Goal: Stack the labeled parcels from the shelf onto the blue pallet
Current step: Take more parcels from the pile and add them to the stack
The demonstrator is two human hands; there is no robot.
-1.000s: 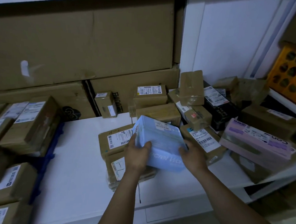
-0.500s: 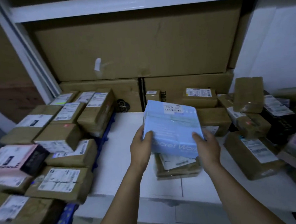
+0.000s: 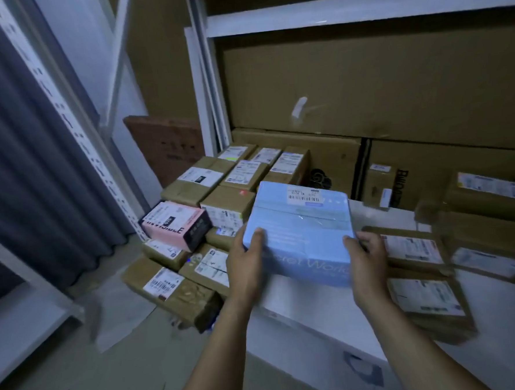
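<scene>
Light-blue parcel is being held in the air by both hands, above the front of the white shelf and tilting slightly toward the viewer. The left hand is gripping its near left corner, thumb lying on top. The right hand is clamping the near right edge the same way. The hands are sitting apart, one at each side of the box.

The parcel is looking like a stiff, flat carton with a white barcode label at its far edge and a glossy tape strip across the top. It is probably fairly light, since only the near corners are carrying it. The tape may be slippery, so gripping the plain cardboard sides is likely safer.

Left of the left hand, and lower, labelled brown parcels are sitting in tight rows, with a pink-and-black box at their outer edge. The pallet beneath them is too hidden to make out. That stack is leaving little open room, so the parcel is likely needing to go on top. Right of the right hand, more brown parcels are lying loosely on the shelf. Beyond both hands, large flat cartons are leaning against the back.
</scene>
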